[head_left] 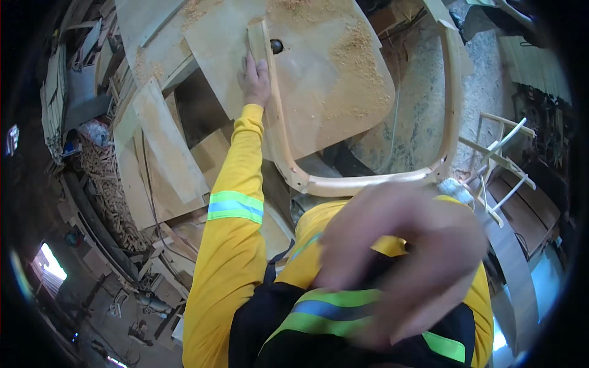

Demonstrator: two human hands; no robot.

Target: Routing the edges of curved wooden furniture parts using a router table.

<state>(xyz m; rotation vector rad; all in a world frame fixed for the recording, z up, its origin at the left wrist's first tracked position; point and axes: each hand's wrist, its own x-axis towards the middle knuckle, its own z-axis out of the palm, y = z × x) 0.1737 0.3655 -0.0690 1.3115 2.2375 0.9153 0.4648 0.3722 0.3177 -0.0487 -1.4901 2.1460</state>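
While the bare left hand (256, 81) lies against the pale, curved wooden frame (343, 186), grip unclear, the blurred right hand (429, 242) hovers, closure unreadable. The frame overlaps a dusty, round-cornered wooden board (310, 80) beside a dark round knob (277, 46); best keep it flat, fingers clear.

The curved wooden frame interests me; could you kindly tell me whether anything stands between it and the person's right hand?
Nothing visible stands between them: the blurred right hand, raised near the camera, overlaps part of the curved wooden frame in this view. The left hand touches its left side.
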